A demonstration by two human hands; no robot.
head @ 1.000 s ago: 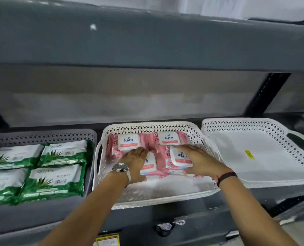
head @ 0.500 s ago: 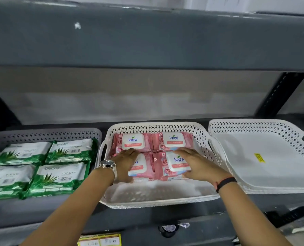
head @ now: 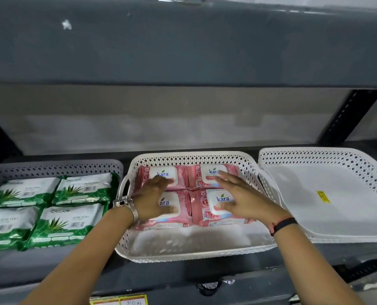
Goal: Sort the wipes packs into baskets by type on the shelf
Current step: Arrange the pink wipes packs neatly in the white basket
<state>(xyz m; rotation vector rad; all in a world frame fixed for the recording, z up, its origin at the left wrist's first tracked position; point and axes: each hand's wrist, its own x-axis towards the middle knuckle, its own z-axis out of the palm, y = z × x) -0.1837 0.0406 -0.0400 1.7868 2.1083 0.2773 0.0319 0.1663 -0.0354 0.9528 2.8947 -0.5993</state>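
Note:
Several pink Kara wipes packs (head: 205, 208) lie flat in the middle white basket (head: 183, 249), filling its back part. My left hand (head: 152, 199) hovers flat over the left packs, fingers spread, wearing a watch. My right hand (head: 240, 197) hovers over the right packs, fingers spread, holding nothing. Several green Origami aloe packs (head: 68, 225) fill the grey basket (head: 51, 168) on the left. The white basket (head: 337, 216) on the right holds no packs, only a yellow sticker.
The grey shelf board above (head: 183, 40) overhangs the baskets closely. A dark upright post (head: 346, 115) stands at the back right. The shelf's front edge (head: 183, 280) runs below the baskets, with a label (head: 119, 301) under it.
Both hands have lifted off the front pink packs and opened flat, moving slightly back over the packs. The packs now lie squared in two rows.

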